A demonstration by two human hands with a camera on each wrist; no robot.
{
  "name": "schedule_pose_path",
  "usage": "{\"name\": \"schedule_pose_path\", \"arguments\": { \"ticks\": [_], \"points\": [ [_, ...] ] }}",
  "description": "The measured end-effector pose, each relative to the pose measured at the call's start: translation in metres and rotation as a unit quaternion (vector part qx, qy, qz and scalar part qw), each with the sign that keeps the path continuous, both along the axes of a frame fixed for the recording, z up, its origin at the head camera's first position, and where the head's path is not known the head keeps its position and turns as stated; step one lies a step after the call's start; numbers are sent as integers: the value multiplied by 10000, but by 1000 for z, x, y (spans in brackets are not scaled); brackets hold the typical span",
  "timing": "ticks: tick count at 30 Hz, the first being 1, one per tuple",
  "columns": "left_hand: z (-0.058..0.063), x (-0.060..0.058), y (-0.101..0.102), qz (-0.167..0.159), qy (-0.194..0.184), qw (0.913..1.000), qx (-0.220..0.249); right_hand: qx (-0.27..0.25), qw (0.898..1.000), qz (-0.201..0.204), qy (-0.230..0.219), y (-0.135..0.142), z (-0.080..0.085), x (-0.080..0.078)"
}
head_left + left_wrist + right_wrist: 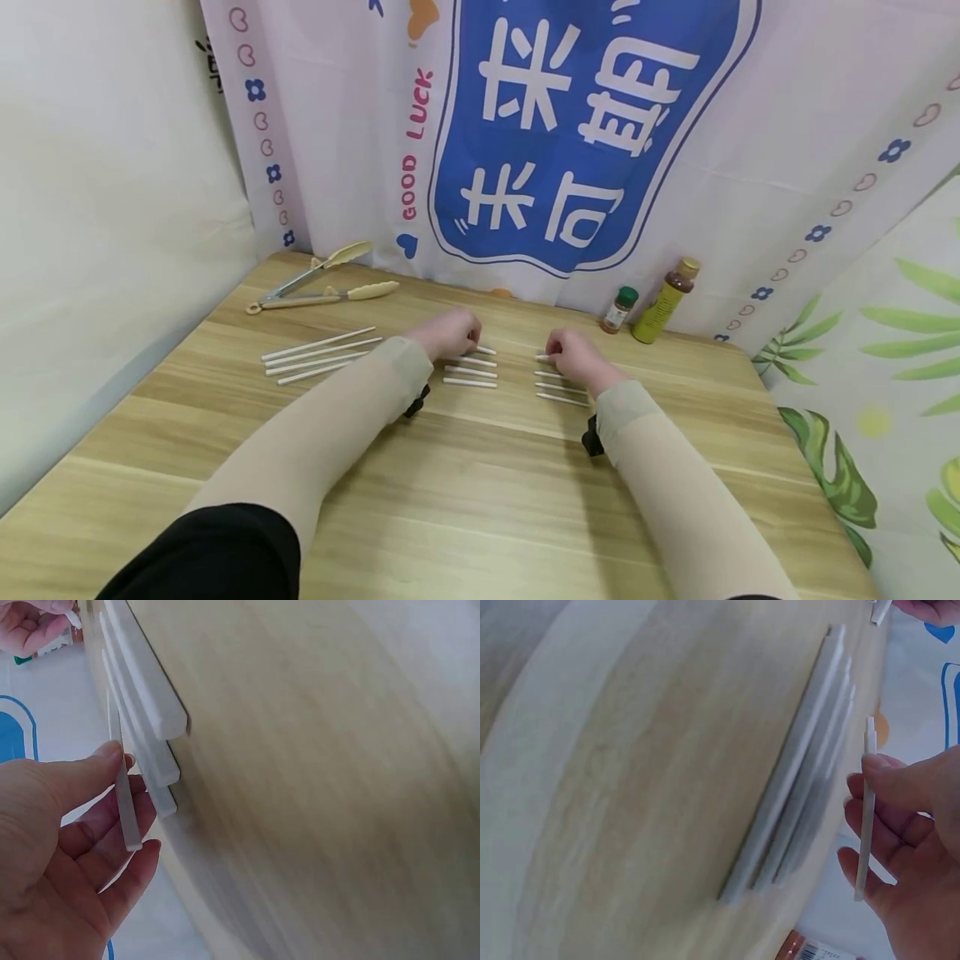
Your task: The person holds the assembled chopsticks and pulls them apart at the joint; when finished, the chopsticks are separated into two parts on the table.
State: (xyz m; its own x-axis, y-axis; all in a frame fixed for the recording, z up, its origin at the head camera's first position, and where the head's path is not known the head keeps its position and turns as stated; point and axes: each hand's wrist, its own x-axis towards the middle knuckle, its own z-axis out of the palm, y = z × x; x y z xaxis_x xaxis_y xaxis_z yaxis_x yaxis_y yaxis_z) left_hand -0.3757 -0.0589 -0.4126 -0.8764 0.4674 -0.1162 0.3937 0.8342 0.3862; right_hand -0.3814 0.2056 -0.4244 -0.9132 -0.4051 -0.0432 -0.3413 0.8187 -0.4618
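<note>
My left hand [453,333] pinches a short white stick [127,814] between thumb and fingers, at the far end of a row of similar short sticks [470,384]. In the left wrist view these have blunt, squared ends. To the right, my right hand [577,360] pinches another short white stick [865,840], whose upper end steps down to a narrower tip. Nearer me than that hand lies a second row of short sticks [562,400], partly covered by it in the head view. A gap of bare table separates the two rows.
Several longer white sticks [318,346] lie left of my left hand on the wooden table [450,500]. Behind them rest spread tongs [322,298]. A small green-capped bottle [617,312] and a taller yellow bottle [663,307] stand at the back right, before a printed curtain [337,125].
</note>
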Motion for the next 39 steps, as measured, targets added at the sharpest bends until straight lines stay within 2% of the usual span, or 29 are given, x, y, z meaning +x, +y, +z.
{"name": "schedule_pose_path", "arguments": {
  "ticks": [4, 9, 21, 25, 30, 35, 39],
  "points": [
    [-1, 3, 2, -69, 38, 10000, -26, 74, 9999, 129, 44, 1, -3, 0],
    [-3, 3, 3, -44, 66, 10000, -15, -76, 9997, 242, -24, 4, -7, -3],
    [-8, 0, 7, -228, 196, 9995, -31, 26, 9999, 132, -82, 10, -6, -3],
    [-4, 2, 3, -264, 214, 9994, 87, 63, 9998, 164, -2, 9, -7, -3],
    [17, 14, -17, -260, 508, 9977, 354, 56, 9997, 229, 99, 5, -9, -3],
    [40, 33, -55, -34, 803, 9962, 326, 223, 9996, 156, 92, 4, -10, -3],
    [44, 47, -96, 247, 867, 9958, 168, 289, 9995, 94, 43, 4, -8, -2]
  ]
}}
